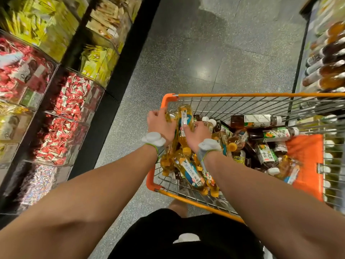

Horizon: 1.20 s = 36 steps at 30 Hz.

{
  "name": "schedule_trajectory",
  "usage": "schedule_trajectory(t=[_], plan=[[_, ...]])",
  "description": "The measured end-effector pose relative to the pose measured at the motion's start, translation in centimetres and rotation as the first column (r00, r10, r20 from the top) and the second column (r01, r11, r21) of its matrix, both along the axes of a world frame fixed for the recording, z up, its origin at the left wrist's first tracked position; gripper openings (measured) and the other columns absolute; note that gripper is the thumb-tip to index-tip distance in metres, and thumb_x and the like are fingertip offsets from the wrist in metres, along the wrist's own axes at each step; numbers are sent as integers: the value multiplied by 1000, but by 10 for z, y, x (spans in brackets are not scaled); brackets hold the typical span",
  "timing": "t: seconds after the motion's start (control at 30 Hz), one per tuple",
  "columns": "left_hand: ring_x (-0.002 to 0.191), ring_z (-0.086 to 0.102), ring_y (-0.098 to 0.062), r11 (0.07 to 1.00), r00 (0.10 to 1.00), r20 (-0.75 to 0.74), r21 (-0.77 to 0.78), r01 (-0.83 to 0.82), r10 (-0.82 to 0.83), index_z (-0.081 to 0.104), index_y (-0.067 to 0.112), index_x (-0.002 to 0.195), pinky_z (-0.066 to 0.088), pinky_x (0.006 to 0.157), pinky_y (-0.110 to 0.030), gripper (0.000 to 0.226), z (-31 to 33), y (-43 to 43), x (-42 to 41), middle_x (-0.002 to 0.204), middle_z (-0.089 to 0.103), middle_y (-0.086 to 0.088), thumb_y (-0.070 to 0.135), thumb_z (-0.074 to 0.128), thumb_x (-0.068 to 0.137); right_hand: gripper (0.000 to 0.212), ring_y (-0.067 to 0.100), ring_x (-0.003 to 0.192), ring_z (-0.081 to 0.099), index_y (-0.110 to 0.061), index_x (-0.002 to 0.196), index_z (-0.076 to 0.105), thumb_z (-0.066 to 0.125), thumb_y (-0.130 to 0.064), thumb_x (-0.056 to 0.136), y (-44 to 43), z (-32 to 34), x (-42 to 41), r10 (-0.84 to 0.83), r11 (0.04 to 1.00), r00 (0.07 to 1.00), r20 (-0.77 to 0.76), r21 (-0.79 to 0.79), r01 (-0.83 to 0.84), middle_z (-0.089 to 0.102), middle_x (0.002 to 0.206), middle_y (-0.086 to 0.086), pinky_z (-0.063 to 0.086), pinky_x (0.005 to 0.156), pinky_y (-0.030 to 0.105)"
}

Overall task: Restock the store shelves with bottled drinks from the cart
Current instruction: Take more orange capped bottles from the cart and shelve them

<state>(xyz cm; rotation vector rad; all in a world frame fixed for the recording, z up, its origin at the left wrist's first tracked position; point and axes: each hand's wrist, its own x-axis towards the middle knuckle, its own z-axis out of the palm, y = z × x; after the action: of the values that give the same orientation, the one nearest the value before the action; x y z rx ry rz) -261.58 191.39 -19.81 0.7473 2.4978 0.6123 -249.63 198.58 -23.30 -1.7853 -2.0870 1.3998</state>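
The cart (197, 204) is heaped with bottles (265, 135), so most of the restocking looks undone. The right hand (197, 135) curls round a yellow tea bottle (185, 118) just to its left, and the left hand (160, 124) grips a second bottle (170, 116) under its fingers. The drinks shelf (328, 58) stands beyond, well right of both.

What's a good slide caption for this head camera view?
Left hand and right hand hold yellow bottles in the orange cart beside a drink shelf.
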Motion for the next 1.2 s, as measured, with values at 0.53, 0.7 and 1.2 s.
schedule_trajectory(t=[0.53, 0.7, 1.2], plan=[[124, 39, -33, 961, 970, -137, -221, 166, -199, 50, 32, 115, 42, 93, -38, 58, -14, 5, -14, 135, 35, -10, 49, 84, 71, 43, 27, 80, 67, -10, 98, 70, 69, -49, 80, 7, -4, -15, -50, 980, 996, 79, -186, 64, 70, 90, 6, 59, 74, 42], [134, 36, -33, 910, 942, -117, -318, 265, -316, 48, 28, 115, 41, 104, -49, 56, 12, 10, -7, 144, 37, -10, 46, 83, 75, 37, 24, 75, 64, -11, 91, 66, 81, -37, 70, 2, 7, 0, -92, 943, 990, 110, -309, 122, 67, 86, 6, 52, 62, 32], [114, 59, -32, 851, 857, 7, -105, 514, -516, 56, 15, 126, 47, 86, -35, 80, 97, 92, 29, 113, 62, -5, 51, 92, 64, 27, 25, 94, 67, 3, 107, 72, 78, 1, 80, 33, 98, 88, -422, 894, 880, -219, -265, 362, 74, 101, 10, 55, 84, 35]])
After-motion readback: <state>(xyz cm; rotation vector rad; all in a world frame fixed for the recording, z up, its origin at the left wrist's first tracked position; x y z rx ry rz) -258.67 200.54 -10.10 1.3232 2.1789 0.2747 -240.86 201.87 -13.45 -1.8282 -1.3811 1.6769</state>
